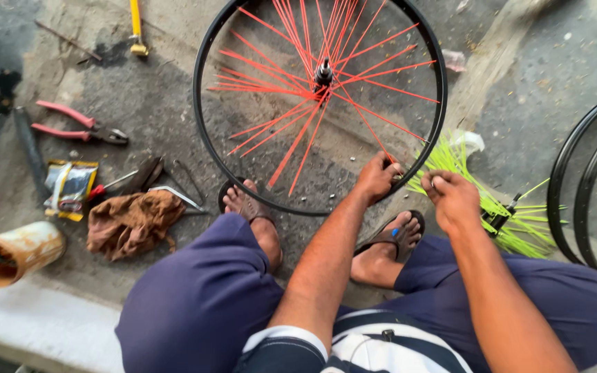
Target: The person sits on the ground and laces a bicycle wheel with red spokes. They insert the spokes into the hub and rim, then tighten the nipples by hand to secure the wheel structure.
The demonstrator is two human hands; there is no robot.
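A black wheel with red spokes stands on the concrete floor, reaching up and away from both hands, its hub well above them. The rim's lower right edge passes right by the left hand, which is closed on the rim there, fingers curled over it at a spoke end. The right hand sits just beside it, a little nearer the body, fingers pinched together on something too small to make out; it does not touch the rim.

Two more black rims stand well off to the right of the right hand. A bundle of green spokes with a small hub lies on the floor just under and to the right of the right hand.

Well left of the left hand, past the knee, lie a rusty can on its side, a brown rag, a crumpled foil packet, and red-handled pliers. Some thin metal tools rest above the rag. A yellow-handled tool lies far up and left.

The person's feet in sandals rest on the floor below the hands, one each side of the left forearm.
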